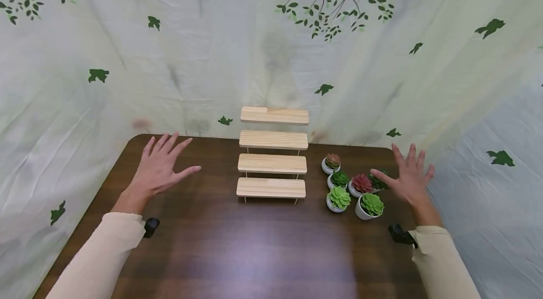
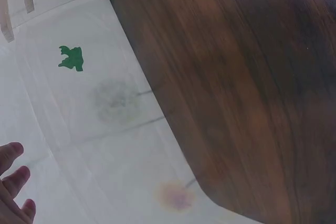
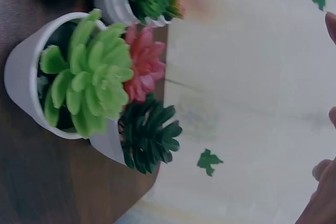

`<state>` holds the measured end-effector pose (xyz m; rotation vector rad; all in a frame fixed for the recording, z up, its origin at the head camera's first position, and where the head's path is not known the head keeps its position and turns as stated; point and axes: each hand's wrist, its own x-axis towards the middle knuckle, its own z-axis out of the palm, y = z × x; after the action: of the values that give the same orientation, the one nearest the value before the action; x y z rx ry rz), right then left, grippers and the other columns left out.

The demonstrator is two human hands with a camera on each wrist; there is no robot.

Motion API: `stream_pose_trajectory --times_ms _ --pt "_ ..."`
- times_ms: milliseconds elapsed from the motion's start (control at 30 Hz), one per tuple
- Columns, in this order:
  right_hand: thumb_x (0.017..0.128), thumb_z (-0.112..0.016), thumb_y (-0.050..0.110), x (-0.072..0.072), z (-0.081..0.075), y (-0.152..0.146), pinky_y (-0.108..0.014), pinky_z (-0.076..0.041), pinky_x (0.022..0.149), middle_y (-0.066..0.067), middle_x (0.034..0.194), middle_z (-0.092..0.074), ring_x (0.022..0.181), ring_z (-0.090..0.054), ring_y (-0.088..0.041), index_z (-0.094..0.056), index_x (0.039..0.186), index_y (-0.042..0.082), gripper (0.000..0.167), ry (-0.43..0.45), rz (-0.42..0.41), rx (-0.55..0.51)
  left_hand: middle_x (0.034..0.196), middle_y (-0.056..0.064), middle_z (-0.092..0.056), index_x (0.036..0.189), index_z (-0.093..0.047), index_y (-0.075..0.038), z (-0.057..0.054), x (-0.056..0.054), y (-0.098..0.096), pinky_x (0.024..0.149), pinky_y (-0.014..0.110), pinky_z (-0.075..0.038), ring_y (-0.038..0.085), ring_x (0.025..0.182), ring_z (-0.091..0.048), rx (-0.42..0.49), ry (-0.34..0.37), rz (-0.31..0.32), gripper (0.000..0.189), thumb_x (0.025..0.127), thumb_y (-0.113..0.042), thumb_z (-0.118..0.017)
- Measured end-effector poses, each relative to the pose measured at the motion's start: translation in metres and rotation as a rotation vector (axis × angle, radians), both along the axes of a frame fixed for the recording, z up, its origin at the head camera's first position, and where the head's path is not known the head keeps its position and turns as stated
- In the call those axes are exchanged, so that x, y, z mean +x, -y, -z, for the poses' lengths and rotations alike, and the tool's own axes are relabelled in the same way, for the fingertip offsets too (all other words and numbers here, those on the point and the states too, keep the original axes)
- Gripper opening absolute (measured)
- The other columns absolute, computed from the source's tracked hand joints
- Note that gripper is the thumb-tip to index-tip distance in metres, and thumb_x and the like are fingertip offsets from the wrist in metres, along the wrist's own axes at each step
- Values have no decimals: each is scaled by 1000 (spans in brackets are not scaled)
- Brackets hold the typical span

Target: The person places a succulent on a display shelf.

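My left hand [image 1: 158, 167] hovers over the left side of the dark wooden table with its fingers spread, holding nothing. Fingertips [image 2: 16, 182] of that hand show at the left wrist view's edge. On the far right, my right hand [image 1: 409, 181] is also spread and holds nothing. Nearest to it is a dark green succulent [image 1: 377, 180] in a small pot, partly hidden by the thumb. Beside that stand a dark red succulent [image 1: 362, 183], light green ones [image 1: 372, 204] [image 3: 86, 74], another green one [image 1: 339, 178] and a reddish-brown one [image 1: 333, 161], in white pots.
A tiered stand with pale wooden shelves [image 1: 271, 187] rises at the table's back middle. The brown table [image 1: 237, 252] ends at a white curtain [image 1: 271, 63] printed with leaves and branches. Dark wrist cameras [image 1: 150, 227] sit on both wrists.
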<state>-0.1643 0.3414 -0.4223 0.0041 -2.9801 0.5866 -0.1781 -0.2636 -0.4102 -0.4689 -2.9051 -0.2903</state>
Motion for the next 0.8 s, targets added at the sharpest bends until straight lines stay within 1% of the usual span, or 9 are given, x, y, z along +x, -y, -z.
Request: stream_pose_trajectory --times_ms 133,300,433,567,700,800 --pt "86 -54 66 1 -3 -3 -75 15 100 -21 155 23 138 27 -44 2 155 26 97 0 9 -7 150 26 -32 145 -40 -13 2 -1 -1 111 63 -10 44 137 -25 29 -6 3 79 86 -62 -57" --pt "86 -55 65 2 -4 -5 -74 16 100 -19 155 24 138 28 -42 3 155 27 97 -6 -2 -16 149 26 -33 145 -40 -12 6 -1 -3 110 64 -12 44 137 -26 77 -9 4 78 86 -60 -58" --pt "87 -55 63 2 -3 -7 -74 15 101 -19 155 23 138 26 -43 2 155 25 97 -16 -20 -21 150 26 -32 146 -39 -11 9 0 -5 109 64 -13 44 136 -26 122 15 3 78 86 -58 -59" --pt "87 -57 60 4 1 -11 -73 13 102 -21 156 21 139 24 -44 -1 155 21 96 -29 -45 -53 150 25 -32 146 -38 -10 12 0 -8 109 64 -14 44 136 -27 172 43 4 78 87 -56 -59" --pt "88 -59 56 6 5 -15 -73 11 103 -21 156 19 139 24 -43 -2 155 20 95 -38 -67 -91 149 24 -35 146 -37 -10 15 1 -10 108 66 -12 44 135 -30 249 79 -2 75 89 -52 -59" --pt "89 -60 52 7 9 -18 -77 8 100 -22 156 18 140 21 -46 -1 155 19 95 -32 -72 -133 145 23 -41 145 -38 -9 20 2 -13 108 67 -9 43 132 -36 351 103 1 69 91 -46 -59"
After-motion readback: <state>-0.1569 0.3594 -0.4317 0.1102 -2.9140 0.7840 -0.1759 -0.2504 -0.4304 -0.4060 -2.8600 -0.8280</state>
